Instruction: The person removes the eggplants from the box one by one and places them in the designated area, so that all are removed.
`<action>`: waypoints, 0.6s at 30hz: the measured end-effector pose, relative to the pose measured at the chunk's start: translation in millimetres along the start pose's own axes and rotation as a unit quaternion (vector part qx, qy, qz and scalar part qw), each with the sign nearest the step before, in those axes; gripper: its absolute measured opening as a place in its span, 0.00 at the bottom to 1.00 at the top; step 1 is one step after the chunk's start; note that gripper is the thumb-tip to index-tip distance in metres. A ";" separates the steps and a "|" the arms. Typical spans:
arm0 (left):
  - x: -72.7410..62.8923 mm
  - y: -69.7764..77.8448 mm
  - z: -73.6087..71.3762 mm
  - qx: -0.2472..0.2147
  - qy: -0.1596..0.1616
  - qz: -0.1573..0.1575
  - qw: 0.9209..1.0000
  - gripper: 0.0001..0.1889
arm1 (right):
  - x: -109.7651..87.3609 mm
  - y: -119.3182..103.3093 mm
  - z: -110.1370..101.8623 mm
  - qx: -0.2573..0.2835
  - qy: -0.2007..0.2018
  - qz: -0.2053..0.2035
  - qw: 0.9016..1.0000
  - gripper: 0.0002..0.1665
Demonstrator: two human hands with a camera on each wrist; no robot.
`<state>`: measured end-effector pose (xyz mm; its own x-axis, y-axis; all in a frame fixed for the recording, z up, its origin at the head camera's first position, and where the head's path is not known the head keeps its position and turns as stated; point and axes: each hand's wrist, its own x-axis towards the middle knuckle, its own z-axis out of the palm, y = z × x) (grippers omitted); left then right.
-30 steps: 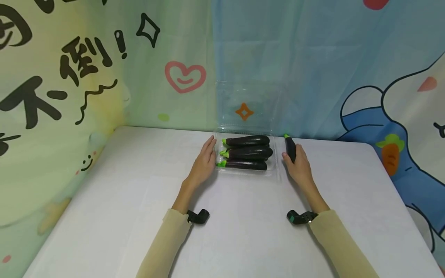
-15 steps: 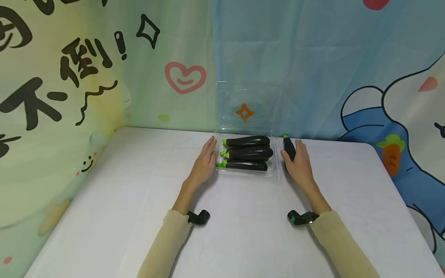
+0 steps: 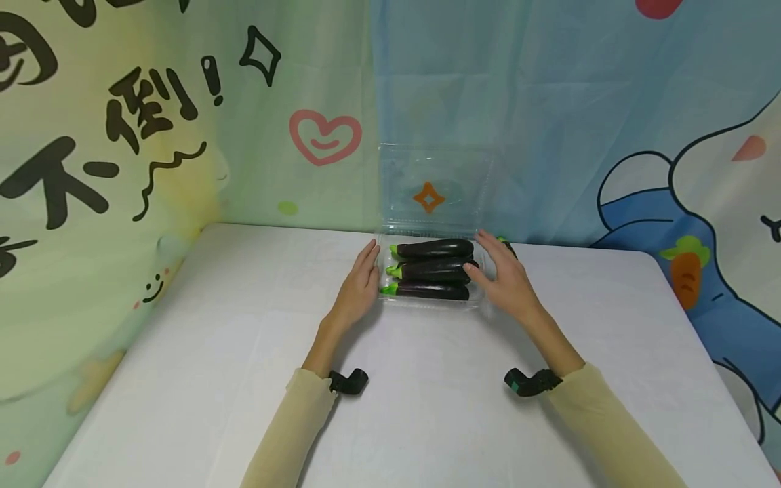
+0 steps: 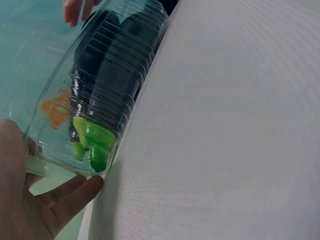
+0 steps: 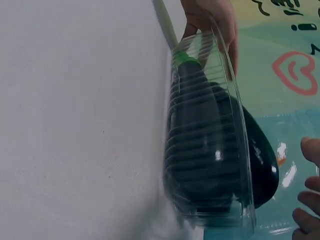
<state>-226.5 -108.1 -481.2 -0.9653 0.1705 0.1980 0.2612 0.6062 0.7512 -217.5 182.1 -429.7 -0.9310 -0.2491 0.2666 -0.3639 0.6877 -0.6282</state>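
Observation:
A clear plastic box (image 3: 430, 304) holds several dark eggplants (image 3: 436, 268), their green stem ends pointing left. Its see-through lid (image 3: 464, 166) stands raised at the back. My left hand (image 3: 356, 290) rests against the box's left end with straight fingers; the left wrist view shows its fingertips (image 4: 92, 186) at the box corner. My right hand (image 3: 511, 288) reaches over the right end, fingers and thumb spread, holding nothing; the right wrist view shows its fingers (image 5: 309, 202) apart from the box. Another eggplant (image 3: 510, 250) lies right of the box, mostly hidden behind that hand.
A white table (image 3: 421, 407) carries the box near its back edge. Right behind it hangs a printed cloth (image 3: 549, 122) with cartoon figures and lettering. Each wrist wears a black camera (image 3: 349, 381).
My right hand has let go of the eggplant on the right, then moved left to the box's right end with its fingers spreading. My left hand has stayed in place.

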 end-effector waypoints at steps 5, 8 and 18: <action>-0.1 -0.1 0.4 -0.002 0.000 0.000 1.000 0.26 | 1.3 -10.0 2.3 -0.017 -0.040 -0.065 0.997 0.36; -0.3 -0.1 0.5 -0.002 -0.001 -0.001 1.000 0.26 | 2.0 -13.4 3.5 -0.023 -0.058 -0.091 0.994 0.35; -0.4 -0.1 0.2 0.001 0.002 0.004 1.000 0.26 | 13.9 -29.7 5.7 -0.033 -0.142 -0.122 0.982 0.32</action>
<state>-226.2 -108.1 -481.5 -0.9631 0.1717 0.2071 0.2690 0.6059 0.7487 -219.8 154.3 -411.6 -0.7900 -0.5851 0.1830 -0.5827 0.6240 -0.5207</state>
